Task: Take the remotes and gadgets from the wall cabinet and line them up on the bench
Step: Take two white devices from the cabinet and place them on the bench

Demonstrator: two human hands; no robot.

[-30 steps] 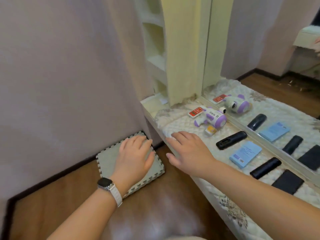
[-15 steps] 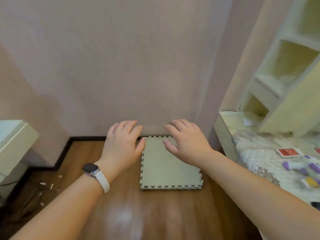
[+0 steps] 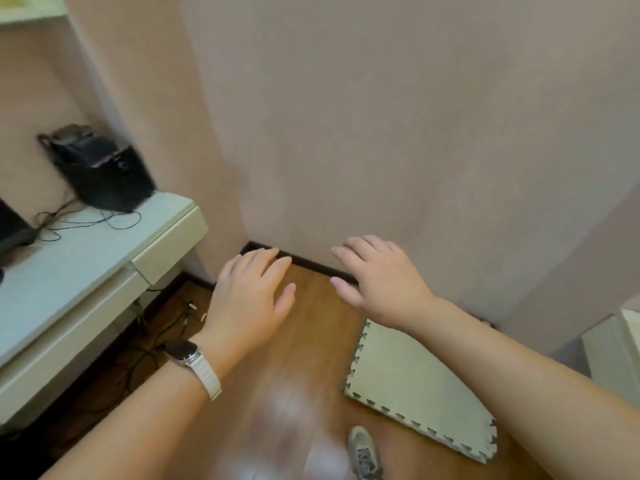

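White bench (image 3: 613, 353) end, far right edge

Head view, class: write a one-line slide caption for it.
Both empty hands, left and right, hover open above the wooden floor beside a foam mat.

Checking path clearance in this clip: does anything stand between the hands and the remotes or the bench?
Cannot be judged: no remotes, gadgets or bench show in this view. Left hand and right hand hang open and empty over bare wood floor, facing the wall.
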